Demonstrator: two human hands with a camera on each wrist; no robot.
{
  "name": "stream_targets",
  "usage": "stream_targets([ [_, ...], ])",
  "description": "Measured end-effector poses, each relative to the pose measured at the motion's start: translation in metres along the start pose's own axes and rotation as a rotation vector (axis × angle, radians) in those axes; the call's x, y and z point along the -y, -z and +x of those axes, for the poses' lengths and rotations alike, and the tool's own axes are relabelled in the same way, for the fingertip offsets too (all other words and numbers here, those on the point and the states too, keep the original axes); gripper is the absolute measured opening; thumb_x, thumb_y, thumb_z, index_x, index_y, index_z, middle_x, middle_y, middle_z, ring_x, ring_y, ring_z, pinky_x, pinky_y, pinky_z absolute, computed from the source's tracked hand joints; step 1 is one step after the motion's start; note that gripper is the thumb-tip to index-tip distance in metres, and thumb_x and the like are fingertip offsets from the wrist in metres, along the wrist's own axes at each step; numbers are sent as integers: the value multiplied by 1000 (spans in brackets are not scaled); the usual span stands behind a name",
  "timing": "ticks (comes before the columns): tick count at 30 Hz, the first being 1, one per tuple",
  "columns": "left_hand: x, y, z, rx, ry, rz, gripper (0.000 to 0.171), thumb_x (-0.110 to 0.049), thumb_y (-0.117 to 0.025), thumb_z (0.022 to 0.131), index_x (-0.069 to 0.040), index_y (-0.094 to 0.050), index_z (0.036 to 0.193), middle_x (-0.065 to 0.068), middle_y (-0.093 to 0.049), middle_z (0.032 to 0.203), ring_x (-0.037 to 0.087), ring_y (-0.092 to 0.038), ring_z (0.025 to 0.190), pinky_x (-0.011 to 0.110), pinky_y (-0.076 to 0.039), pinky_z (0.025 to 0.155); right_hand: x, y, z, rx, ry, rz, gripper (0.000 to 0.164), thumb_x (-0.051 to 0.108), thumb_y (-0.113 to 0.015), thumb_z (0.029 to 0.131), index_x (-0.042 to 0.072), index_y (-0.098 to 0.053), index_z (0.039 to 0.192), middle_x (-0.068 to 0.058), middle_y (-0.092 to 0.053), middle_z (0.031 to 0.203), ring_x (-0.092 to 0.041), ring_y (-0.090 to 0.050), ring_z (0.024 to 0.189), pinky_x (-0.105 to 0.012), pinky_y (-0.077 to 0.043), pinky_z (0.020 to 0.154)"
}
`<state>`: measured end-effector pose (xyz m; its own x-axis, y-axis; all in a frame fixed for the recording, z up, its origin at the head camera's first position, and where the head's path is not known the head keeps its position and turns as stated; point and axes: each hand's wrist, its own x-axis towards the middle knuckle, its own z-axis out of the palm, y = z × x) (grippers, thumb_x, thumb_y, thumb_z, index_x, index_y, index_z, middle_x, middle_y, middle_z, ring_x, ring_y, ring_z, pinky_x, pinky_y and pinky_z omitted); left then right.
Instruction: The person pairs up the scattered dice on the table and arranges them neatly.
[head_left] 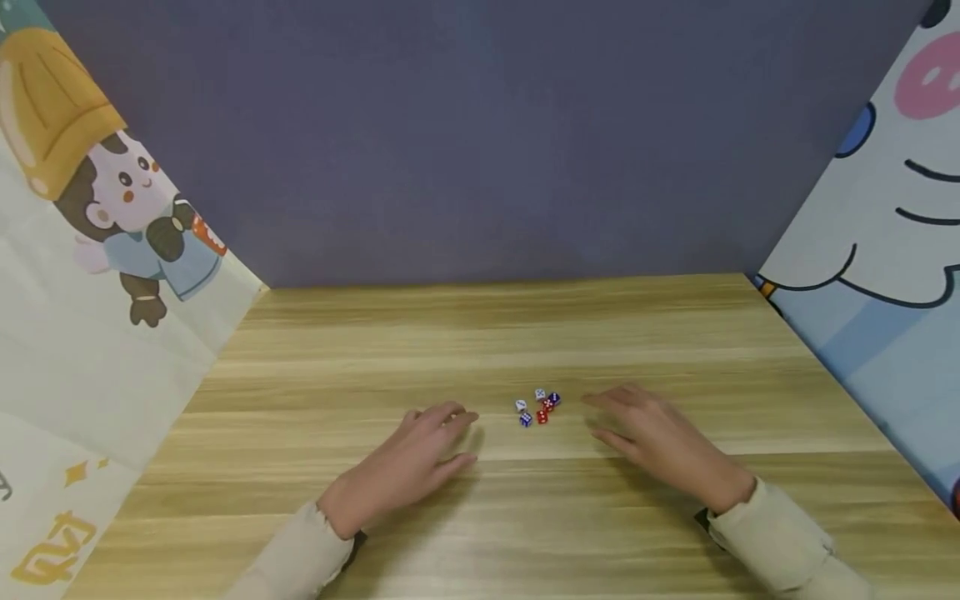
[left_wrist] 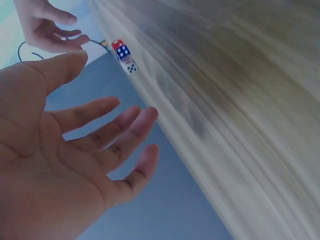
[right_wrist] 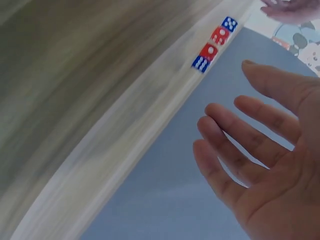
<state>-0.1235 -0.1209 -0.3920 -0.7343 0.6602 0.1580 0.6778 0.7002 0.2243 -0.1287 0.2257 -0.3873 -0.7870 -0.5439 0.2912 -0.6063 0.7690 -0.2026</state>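
Several small dice lie in a loose cluster on the wooden table between the two hands. In the head view a white die [head_left: 521, 406] and a blue die [head_left: 526, 419] are on the left side, a second white die [head_left: 540, 394] at the back. Two red dice, one nearer the front [head_left: 542, 417], and another blue die [head_left: 554, 398] are on the right. My left hand [head_left: 405, 462] is left of the dice, fingers relaxed and apart from them, palm bare in the left wrist view. To their right, my right hand [head_left: 663, 437] holds nothing, its fingers loosely extended.
A dark grey-blue panel [head_left: 495, 142] stands behind the table [head_left: 495, 533]. Cartoon-printed sheets flank it, one on the left [head_left: 90, 367] and one on the right [head_left: 885, 242]. Both forearms wear light sleeves [head_left: 780, 533].
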Motion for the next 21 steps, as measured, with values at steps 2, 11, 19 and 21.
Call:
stream_targets([
  [2, -1, -2, 6, 24, -9, -22, 52, -39, -60, 99, -6, -55, 139, 12, -56, 138, 25, -53, 126, 50, -44, 100, 4, -3, 5, 26, 2, 9, 39, 19, -76, 89, 6, -67, 124, -8, -69, 116, -25, -65, 106, -49, -51, 93],
  [11, -7, -16, 37, 83, -110, -124, 50, -32, -60, 100, -2, -53, 139, 13, -58, 136, 24, -56, 124, 38, -45, 104, 19, -14, 26, 84, 57, 85, 7, 11, -76, 88, 13, -72, 94, 4, -68, 91, -9, -62, 82, -29, -55, 71],
  [19, -10, -23, 64, 102, -120, -267, 40, -22, -65, 97, -3, -59, 132, 4, -67, 114, 11, -64, 102, 24, -51, 91, 24, -20, 38, 146, 65, 190, 6, 11, -73, 90, 15, -69, 88, 10, -66, 83, 0, -57, 73, -24, -51, 65],
  [21, -9, -23, 70, 114, -116, -318, 35, -19, -65, 97, -2, -61, 127, 1, -69, 103, 6, -64, 91, 18, -51, 82, 24, -22, 40, 165, 58, 219, 6, 11, -73, 91, 16, -69, 88, 11, -65, 82, 1, -57, 73, -23, -51, 65],
])
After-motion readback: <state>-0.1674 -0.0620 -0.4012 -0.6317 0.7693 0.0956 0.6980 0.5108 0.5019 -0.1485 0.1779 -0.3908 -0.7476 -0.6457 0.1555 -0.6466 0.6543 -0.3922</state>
